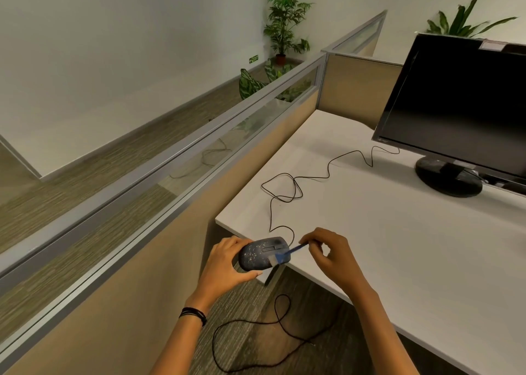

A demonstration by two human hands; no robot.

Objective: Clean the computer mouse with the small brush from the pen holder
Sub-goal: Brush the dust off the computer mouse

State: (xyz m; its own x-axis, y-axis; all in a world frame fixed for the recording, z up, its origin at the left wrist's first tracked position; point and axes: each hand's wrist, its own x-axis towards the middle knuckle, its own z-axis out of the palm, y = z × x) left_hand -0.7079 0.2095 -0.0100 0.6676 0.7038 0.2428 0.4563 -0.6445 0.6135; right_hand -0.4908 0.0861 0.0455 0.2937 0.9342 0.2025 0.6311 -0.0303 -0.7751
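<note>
Head view showed the left hand curled round the computer mouse (pale flecks across its back), held at the near corner of the counter, toward 6 o'clock. The right hand, at the mouse's 3 o'clock, pinched the small blue brush, its bristles touching the mouse. A dark monitor stood at 2 o'clock.

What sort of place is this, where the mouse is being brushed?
Most likely an open-plan office: a white desk enclosed by cubicle partitions, a dark monitor standing on it, and potted plants along the carpeted aisle beyond.
</note>
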